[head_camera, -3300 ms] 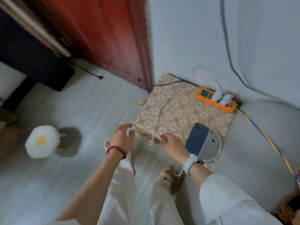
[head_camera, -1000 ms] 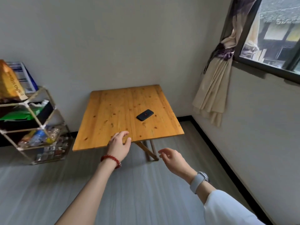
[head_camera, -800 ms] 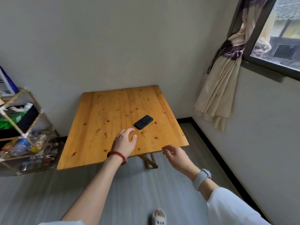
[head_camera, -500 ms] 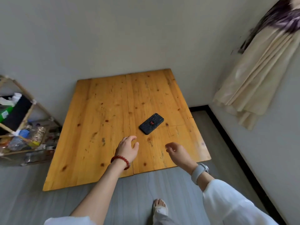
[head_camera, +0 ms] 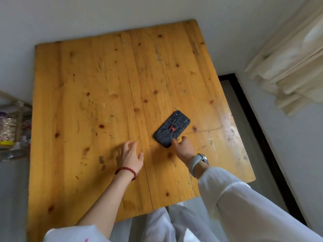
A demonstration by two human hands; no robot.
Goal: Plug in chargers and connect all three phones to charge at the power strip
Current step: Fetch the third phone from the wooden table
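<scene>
Because the dark phone (head_camera: 172, 128) lies flat and face down on the smooth wooden table (head_camera: 97, 95), fingertips that only pinch its near corner could let it slip or skid away. The right hand (head_camera: 183, 146), loosely curled, touches that corner without a full hold; the phone sits at its 11 o'clock. The left hand (head_camera: 130, 157) is spread open and empty, with the phone at its 2 o'clock.

No readable text; only a red spider emblem marks the phone (head_camera: 172, 129) case.
</scene>
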